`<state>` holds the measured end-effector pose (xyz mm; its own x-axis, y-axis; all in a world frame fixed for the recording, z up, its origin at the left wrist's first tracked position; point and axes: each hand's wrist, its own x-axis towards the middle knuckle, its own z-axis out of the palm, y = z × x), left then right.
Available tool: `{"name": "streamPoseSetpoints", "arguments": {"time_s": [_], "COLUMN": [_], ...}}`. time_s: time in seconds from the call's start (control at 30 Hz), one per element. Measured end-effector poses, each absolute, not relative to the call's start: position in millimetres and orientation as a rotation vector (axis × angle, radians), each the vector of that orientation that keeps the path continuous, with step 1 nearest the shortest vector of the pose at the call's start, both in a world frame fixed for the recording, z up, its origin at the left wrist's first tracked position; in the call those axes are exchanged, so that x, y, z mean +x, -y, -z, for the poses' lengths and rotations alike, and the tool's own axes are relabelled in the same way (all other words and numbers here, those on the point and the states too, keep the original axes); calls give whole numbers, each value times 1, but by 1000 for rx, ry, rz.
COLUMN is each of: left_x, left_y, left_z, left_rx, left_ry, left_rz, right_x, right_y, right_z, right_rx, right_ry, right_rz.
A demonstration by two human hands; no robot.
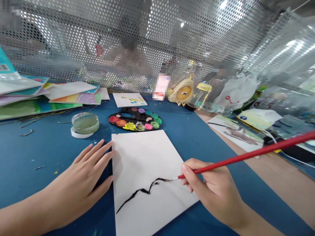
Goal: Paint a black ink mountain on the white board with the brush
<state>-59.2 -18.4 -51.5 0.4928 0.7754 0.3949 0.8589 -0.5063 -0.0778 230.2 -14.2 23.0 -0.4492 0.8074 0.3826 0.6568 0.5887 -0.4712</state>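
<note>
A white sheet of paper lies on the blue table in front of me, with a wavy black painted line across its lower half. My right hand pinches a long red paintbrush, whose tip touches the right end of the black line. My left hand rests flat with fingers spread on the table, fingertips at the paper's left edge. Behind the paper sits a black oval palette with several colour wells.
A round dish of greenish water stands left of the palette. Painted sheets pile at the back left. A small painted card, a yellow toy, a bottle and papers crowd the back right. Perforated metal screens enclose the table.
</note>
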Motion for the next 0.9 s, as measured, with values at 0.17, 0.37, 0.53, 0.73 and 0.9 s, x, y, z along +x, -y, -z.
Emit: {"name": "streamPoseSetpoints", "arguments": {"time_s": [0.17, 0.37, 0.53, 0.73, 0.9], "left_x": [-60, -61, -63, -63, -63], "left_y": [18, 18, 18, 18, 18], "left_z": [54, 57, 58, 59, 59], "left_rx": [-2452, -2475, -2456, -2451, -2444], "left_ry": [1318, 1334, 1320, 1309, 1300], "left_rz": [478, 507, 515, 518, 494], "right_x": [232, 233, 232, 234, 238], "right_y": [14, 14, 12, 12, 11], "right_z": [-24, -24, -25, -26, -25], "right_rx": [-1194, -1188, -1206, -1238, -1260], "right_ry": [2234, 2253, 2307, 2260, 2259], "right_rz": [-355, -338, -265, -374, -389]}}
